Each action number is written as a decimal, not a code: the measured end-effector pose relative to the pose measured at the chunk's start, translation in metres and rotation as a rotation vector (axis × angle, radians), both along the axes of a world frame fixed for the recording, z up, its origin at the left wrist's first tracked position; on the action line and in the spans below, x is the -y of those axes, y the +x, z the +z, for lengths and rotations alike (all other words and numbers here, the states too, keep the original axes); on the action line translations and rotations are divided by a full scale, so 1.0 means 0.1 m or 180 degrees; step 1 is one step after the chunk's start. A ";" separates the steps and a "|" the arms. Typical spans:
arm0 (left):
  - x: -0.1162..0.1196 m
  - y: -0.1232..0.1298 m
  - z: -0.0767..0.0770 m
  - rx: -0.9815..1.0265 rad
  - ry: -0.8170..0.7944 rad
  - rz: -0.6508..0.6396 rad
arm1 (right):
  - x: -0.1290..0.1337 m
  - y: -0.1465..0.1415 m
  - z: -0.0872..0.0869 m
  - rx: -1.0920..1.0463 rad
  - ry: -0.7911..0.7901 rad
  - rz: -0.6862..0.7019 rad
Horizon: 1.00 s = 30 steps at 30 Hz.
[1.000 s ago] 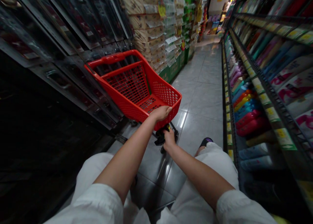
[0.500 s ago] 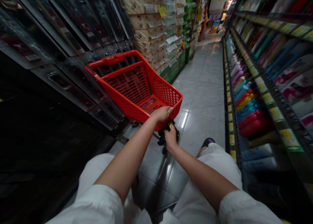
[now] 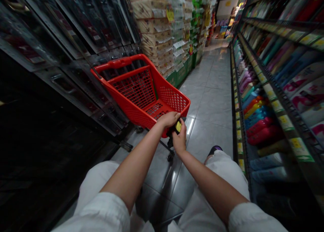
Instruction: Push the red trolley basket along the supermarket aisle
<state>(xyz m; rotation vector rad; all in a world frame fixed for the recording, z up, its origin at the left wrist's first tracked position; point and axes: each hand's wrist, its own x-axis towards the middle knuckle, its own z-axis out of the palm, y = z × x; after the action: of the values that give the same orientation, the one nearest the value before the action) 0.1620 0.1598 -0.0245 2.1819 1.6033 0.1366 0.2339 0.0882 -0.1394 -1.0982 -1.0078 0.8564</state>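
Note:
A small red plastic shopping cart (image 3: 138,90) stands before me, its near end towards my knees. My left hand (image 3: 169,119) is closed over the rim at that near end, with most of its fingers hidden behind the back of the hand. Just right of it, my right hand (image 3: 179,139) is closed on a black item with a yellow label (image 3: 178,126). The item sits close against the outside of the cart and touches or nearly touches my left hand. Its kind is not clear from here.
Packaged goods hang on a dark rack (image 3: 83,87) at the left. Wrapped stacks of cartons (image 3: 154,33) line the aisle behind the cart. Shelves of bottles (image 3: 258,117) run along the right. Grey floor tiles (image 3: 215,73) lead between them.
My right hand has risen with the black item, bringing its yellow label into fuller view. My left hand has shifted slightly to the right along the rim.

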 end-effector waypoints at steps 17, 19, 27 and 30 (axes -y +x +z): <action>0.07 -0.02 0.04 -0.0004 -0.0026 0.0147 | -0.07 0.09 -0.03 0.0003 -0.0262 0.0293; 0.13 -0.06 0.10 0.0044 0.0135 0.0041 | -0.04 0.12 -0.03 -0.0029 -0.0287 0.0427; 0.44 -0.79 0.34 -0.0901 0.1066 0.0132 | -0.37 0.45 0.29 0.0336 0.0527 -0.0301; 0.45 -0.90 0.26 -0.1017 0.1270 0.0104 | -0.30 0.38 0.32 0.0738 0.0672 -0.0085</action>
<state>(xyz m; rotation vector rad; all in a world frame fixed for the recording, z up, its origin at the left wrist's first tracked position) 0.0719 0.1149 0.0014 2.5842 1.9214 0.1317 0.2723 0.1186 -0.1078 -1.0425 -1.2434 0.5944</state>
